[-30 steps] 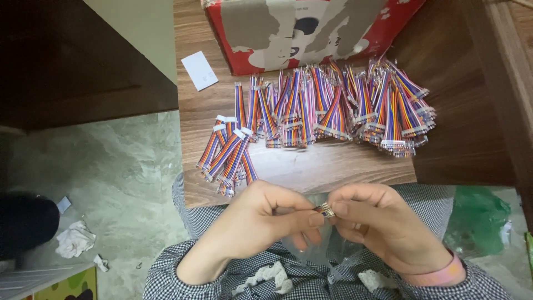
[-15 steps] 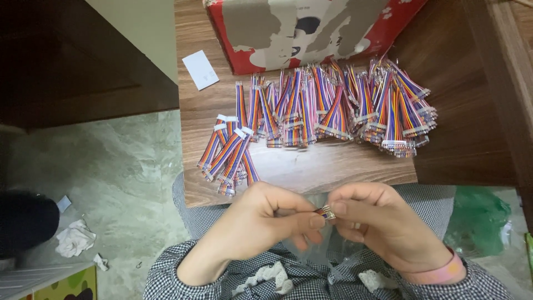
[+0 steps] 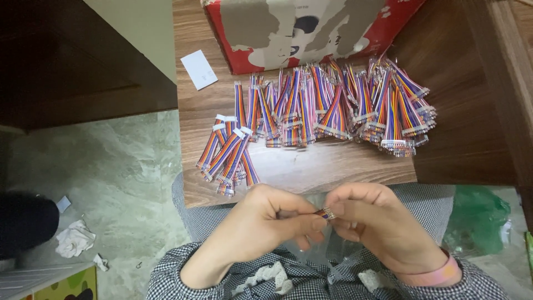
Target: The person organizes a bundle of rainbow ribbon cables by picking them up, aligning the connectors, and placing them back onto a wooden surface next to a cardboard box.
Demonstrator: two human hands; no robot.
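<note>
My left hand [image 3: 265,229] and my right hand [image 3: 371,223] meet over my lap, fingertips pinched together on one small multicoloured ribbon cable [image 3: 324,213] whose end shows between them. Most of that cable is hidden inside my fingers. Just beyond my hands a small wooden table [image 3: 333,164] carries a wide heap of rainbow ribbon cables with white connectors [image 3: 344,103]. A smaller separate bunch of the same cables [image 3: 227,153] lies at the table's near left corner.
A red and tan cardboard box [image 3: 300,28] stands at the table's far edge, a white paper slip [image 3: 199,69] beside it. Crumpled tissue [image 3: 73,240] and a dark object [image 3: 25,222] lie on the marble floor at left. A green plastic bag [image 3: 477,214] sits at right.
</note>
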